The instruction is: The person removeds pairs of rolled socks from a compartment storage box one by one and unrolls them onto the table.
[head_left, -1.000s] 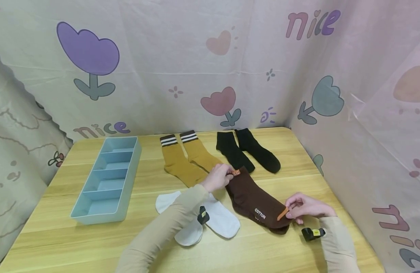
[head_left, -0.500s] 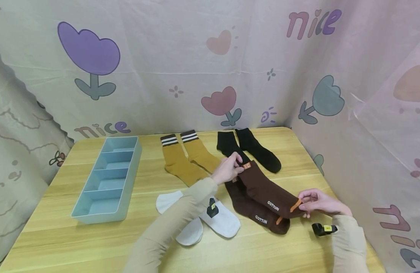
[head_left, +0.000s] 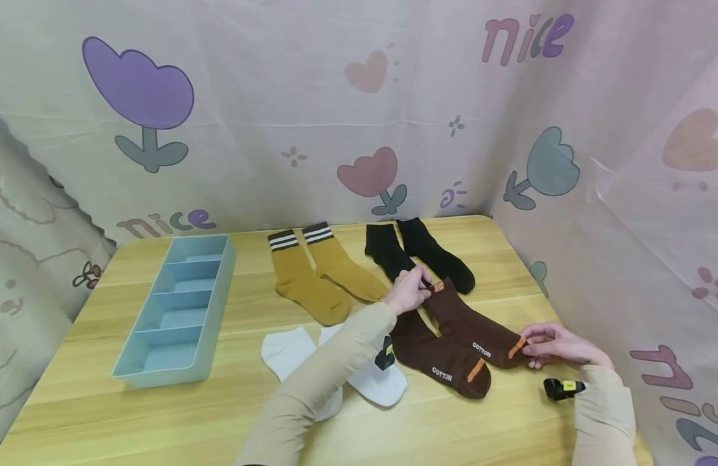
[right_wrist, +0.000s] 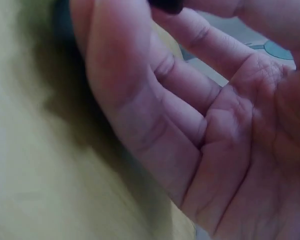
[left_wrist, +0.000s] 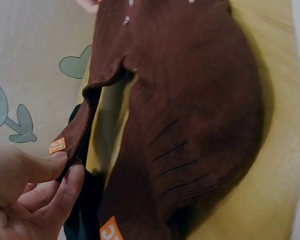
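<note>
A brown sock (head_left: pixel 465 323) with an orange label and orange toe stripe is stretched between my hands. My left hand (head_left: pixel 408 292) pinches its cuff between thumb and fingers, as the left wrist view also shows with the orange label (left_wrist: pixel 57 145) by the thumb. At the toe end, my right hand (head_left: pixel 559 344) pinches the sock; the right wrist view has mostly the palm (right_wrist: pixel 250 130) and bent fingers, with a dark bit at the top edge. A second brown sock (head_left: pixel 431 362) lies flat beside it, nearer the person, its cuff partly hidden behind the left hand.
Two black socks (head_left: pixel 440 255) lie behind the brown ones. Mustard socks (head_left: pixel 312 294) with striped cuffs are left of them. White socks (head_left: pixel 289 349) lie partly under the left forearm. A pale blue divided box (head_left: pixel 215 323) stands at the left of the wooden table (head_left: pixel 160 421).
The held brown sock has come off the other brown sock and shifted right, both hands moving with it. The second brown sock now shows beside it. The head view has shifted slightly.
</note>
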The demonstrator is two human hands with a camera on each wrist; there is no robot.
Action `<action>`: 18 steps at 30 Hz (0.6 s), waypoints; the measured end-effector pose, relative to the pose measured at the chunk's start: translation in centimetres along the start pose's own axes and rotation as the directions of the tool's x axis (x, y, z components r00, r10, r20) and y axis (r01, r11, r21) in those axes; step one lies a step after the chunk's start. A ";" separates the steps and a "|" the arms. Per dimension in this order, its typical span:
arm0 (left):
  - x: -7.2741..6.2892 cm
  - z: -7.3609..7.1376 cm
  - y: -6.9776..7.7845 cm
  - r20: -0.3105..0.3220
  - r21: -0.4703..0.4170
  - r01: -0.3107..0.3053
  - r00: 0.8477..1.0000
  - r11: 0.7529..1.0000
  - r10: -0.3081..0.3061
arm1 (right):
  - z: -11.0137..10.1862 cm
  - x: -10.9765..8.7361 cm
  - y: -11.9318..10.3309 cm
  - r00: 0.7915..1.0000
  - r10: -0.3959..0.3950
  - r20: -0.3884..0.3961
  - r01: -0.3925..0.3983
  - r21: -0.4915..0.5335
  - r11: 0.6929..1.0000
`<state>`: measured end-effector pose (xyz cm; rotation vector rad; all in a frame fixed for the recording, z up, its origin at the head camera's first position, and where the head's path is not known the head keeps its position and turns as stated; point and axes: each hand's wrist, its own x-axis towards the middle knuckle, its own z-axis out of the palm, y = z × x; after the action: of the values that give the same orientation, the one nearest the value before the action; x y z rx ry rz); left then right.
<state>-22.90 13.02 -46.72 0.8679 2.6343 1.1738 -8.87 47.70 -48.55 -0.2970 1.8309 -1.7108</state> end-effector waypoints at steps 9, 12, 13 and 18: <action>-0.7 0.7 0.0 -0.005 0.087 -0.007 1.000 0.996 0.007 | 0.0 -0.2 -0.3 0.996 0.026 -0.082 -0.033 -0.083 0.996; -0.9 0.6 0.1 -0.012 0.138 -0.043 0.999 0.989 0.045 | 0.2 -0.4 -0.5 0.989 0.023 -0.146 -0.046 -0.156 0.987; -1.0 0.5 0.1 -0.013 0.152 -0.054 0.998 0.987 0.056 | 0.3 -0.4 -0.6 0.985 0.022 -0.170 -0.053 -0.181 0.982; -1.4 0.0 0.7 -0.031 0.209 -0.090 0.995 0.974 0.099 | 0.5 -0.7 -0.7 0.963 -0.033 -0.266 -0.049 -0.295 0.954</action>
<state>-21.45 12.58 -46.37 1.0248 2.8157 0.9571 -8.18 47.53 -47.66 -0.1847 2.2940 -1.5229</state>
